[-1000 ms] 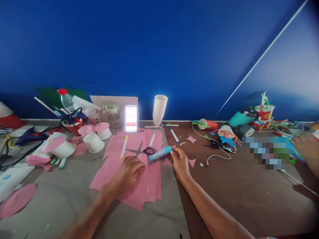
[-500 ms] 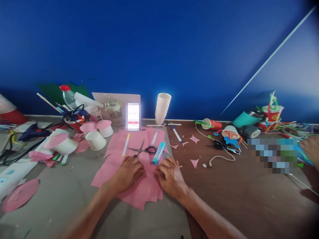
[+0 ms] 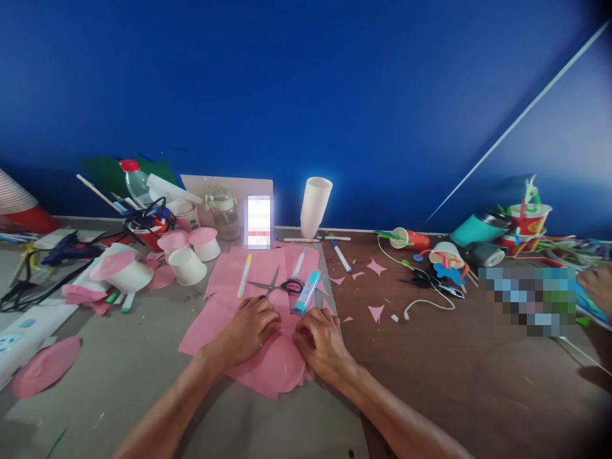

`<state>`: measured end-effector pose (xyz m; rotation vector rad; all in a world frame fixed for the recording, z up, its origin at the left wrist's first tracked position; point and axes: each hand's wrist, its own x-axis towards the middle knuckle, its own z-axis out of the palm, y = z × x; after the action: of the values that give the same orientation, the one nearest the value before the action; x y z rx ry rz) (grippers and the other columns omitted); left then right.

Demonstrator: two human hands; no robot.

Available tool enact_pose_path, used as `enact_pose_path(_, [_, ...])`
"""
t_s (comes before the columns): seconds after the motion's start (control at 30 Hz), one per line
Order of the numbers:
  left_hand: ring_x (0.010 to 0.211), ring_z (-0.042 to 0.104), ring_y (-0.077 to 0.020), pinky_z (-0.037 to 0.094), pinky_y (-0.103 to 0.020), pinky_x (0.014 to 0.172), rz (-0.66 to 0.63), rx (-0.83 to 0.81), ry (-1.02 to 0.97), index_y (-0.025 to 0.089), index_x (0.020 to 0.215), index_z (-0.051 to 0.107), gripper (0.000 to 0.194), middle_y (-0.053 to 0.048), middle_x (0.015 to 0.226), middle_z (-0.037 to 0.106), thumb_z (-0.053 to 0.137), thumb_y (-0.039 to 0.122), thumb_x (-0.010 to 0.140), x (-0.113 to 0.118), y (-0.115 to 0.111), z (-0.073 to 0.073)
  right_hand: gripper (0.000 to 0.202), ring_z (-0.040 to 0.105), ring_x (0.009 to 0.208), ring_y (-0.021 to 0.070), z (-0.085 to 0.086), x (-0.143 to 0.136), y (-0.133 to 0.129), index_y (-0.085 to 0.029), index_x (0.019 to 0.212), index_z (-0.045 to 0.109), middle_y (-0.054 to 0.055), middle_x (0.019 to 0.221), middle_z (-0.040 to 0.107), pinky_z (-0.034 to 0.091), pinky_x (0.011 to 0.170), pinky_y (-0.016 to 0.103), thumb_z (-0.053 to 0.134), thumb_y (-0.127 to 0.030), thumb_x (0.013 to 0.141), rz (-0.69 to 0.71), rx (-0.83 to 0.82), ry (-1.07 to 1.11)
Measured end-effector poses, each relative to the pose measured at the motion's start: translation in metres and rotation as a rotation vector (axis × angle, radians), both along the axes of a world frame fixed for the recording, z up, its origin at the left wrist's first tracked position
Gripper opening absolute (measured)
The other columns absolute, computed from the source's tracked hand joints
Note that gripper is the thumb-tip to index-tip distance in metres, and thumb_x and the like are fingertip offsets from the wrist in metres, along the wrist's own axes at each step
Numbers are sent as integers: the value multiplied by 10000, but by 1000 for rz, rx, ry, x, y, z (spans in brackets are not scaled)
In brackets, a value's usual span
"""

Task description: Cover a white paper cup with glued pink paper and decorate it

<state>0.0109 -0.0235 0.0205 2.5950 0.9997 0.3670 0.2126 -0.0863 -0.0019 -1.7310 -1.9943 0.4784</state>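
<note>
Illumination: moderate. The blurred-out screen (image 3: 259,222) is overexposed, with surrounding glow. The blue wall (image 3: 229,95) brightens at far right; the upper-right corner darkens. Soft shadows cross the gray mat (image 3: 143,363). Wide-angle distortion stretches edge objects. Fine detail: slightly soft.

Blue fills the wall (image 3: 287,95); the table (image 3: 406,389) is grey on the left, brown on the right. The sheets (image 3: 205,325) are pink, the tube (image 3: 307,292) light blue, the bottle cap (image 3: 129,165) red.
</note>
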Motion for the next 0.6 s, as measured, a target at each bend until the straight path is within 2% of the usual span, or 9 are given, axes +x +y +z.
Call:
enact_pose_path(0.07, [926, 625, -235, 455, -402, 876, -11, -15, -13, 204, 890, 674, 189, -38, 932, 693, 511, 218, 984, -1, 0, -2, 29, 595, 968, 265, 2, 1, 0, -212, 856, 721, 53, 955, 690, 405, 861, 392, 721, -183, 855, -4, -15, -4])
enact_pose_path(0.23, [978, 596, -241, 451, -387, 898, -37, -33, -77, 241, 911, 663, 13, -34, 996, 665, 661, 236, 899, -6, 0, -10, 90, 586, 978, 265, 0, 2, -2, -223, 907, 729, 51, 978, 671, 397, 879, 402, 754, -198, 824, 34, -25, -24])
enact_pose_path(0.37, [971, 582, -234, 450, -389, 905, -57, -38, -74, 218, 847, 651, 54, -42, 993, 634, 654, 170, 873, -7, -1, -16, 91, 579, 945, 249, -7, 1, -3, -230, 875, 717, 40, 953, 667, 392, 863, 390, 742, -162, 820, 55, 19, -8])
enact_pose_path(0.47, [953, 573, -227, 440, -409, 915, -74, -30, -41, 202, 802, 640, 121, -47, 999, 620, 596, 160, 907, -6, -1, -17, 92, 585, 921, 243, -8, 0, -3, -228, 852, 705, 33, 939, 675, 391, 846, 383, 731, -144, 822, 64, 22, -17])
enact_pose_path(0.53, [954, 564, -228, 435, -419, 922, -68, -34, -32, 204, 815, 630, 112, -43, 995, 616, 600, 191, 923, -6, -1, -16, 100, 596, 913, 243, -7, 1, -3, -227, 841, 698, 33, 935, 681, 393, 843, 382, 735, -135, 819, 65, 28, -23])
enact_pose_path(0.6, [974, 551, -235, 434, -423, 934, -63, -50, -40, 214, 869, 626, 97, -36, 1006, 608, 677, 290, 902, -6, -2, -14, 113, 607, 921, 244, -5, 2, -3, -227, 848, 694, 37, 946, 685, 398, 848, 380, 743, -129, 818, 78, 31, -23])
